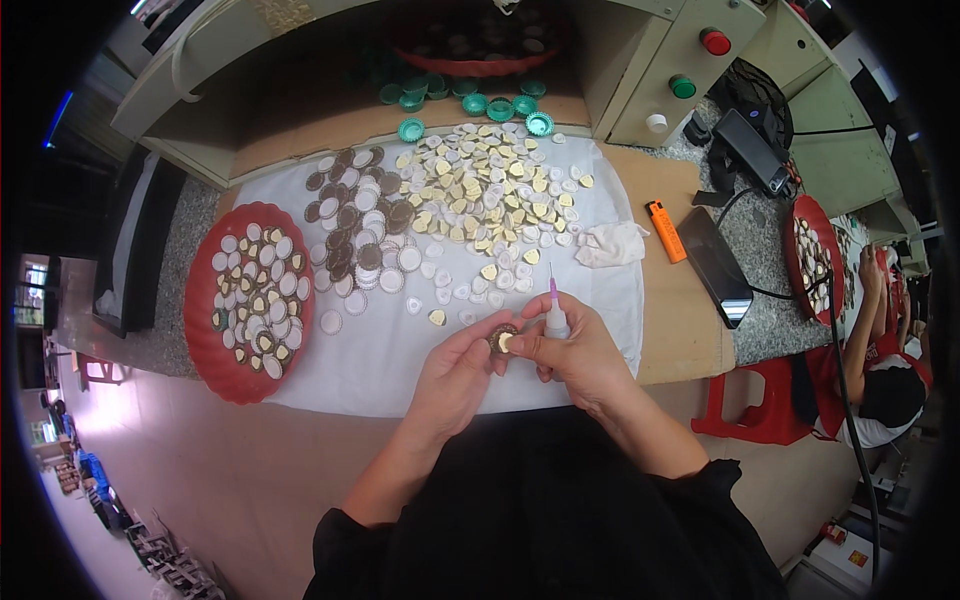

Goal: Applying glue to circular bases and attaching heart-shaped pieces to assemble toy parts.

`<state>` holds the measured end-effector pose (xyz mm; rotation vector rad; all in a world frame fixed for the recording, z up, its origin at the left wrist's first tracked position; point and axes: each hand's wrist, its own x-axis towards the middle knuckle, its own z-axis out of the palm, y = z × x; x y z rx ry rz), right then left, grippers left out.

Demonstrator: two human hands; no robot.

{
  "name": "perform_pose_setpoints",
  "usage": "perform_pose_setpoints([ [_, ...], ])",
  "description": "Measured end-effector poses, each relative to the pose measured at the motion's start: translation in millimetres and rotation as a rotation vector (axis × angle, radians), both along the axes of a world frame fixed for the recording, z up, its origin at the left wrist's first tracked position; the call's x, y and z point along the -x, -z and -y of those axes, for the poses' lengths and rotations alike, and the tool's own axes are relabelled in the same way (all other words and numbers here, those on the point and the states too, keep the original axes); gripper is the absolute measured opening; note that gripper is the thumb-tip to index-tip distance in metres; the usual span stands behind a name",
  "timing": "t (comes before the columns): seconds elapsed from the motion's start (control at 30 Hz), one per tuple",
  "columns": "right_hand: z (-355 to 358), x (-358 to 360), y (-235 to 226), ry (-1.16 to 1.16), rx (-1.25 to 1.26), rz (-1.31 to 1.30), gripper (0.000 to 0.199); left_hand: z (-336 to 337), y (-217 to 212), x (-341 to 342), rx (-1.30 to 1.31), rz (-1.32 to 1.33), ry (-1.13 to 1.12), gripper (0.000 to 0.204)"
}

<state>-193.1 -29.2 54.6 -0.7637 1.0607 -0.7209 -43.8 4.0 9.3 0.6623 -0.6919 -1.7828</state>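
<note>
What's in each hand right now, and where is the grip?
Left hand pinches a small round cap by its rim; right hand touches it and holds a small glue bottle around its body.

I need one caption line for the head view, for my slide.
Both hands, left hand and right hand, hold a small round cap; right also grips a glue bottle.

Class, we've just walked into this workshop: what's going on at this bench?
A person seated at a bench holds a small round frilled piece between the fingertips of both hands. The left hand steadies it, while the right hand also grips a small glue bottle with a pink nozzle pointing up. On the white cloth lie heaps of gold heart-shaped pieces and brown and white frilled discs. A red tray at the left holds more discs.
</note>
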Motion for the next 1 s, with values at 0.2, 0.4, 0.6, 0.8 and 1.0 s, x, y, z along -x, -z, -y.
perform_pose_setpoints([
  [0.2,-2.1,-8.1,-1.2,0.078,0.017,-0.034,0.026,-2.3,2.5,2.4,0.009,-0.011,-0.048,0.034],
  [0.4,3.4,-9.5,-3.9,0.085,-0.048,-0.015,0.027,-2.5,5.4,2.3,0.02,0.018,-0.086,0.033],
  [0.6,7.1,-8.6,-3.1,0.022,-0.023,-0.075,0.027,-3.5,3.8,4.2,0.017,0.11,-0.112,0.033],
  [0.8,7.9,-14.7,1.3,0.052,0.017,-0.133,0.024,-5.5,1.6,11.2,0.06,0.183,-0.163,0.034],
  [1.0,7.7,-14.7,3.3,-0.015,0.046,-0.182,0.023,-2.3,0.9,9.2,-0.038,0.191,-0.213,0.036],
])
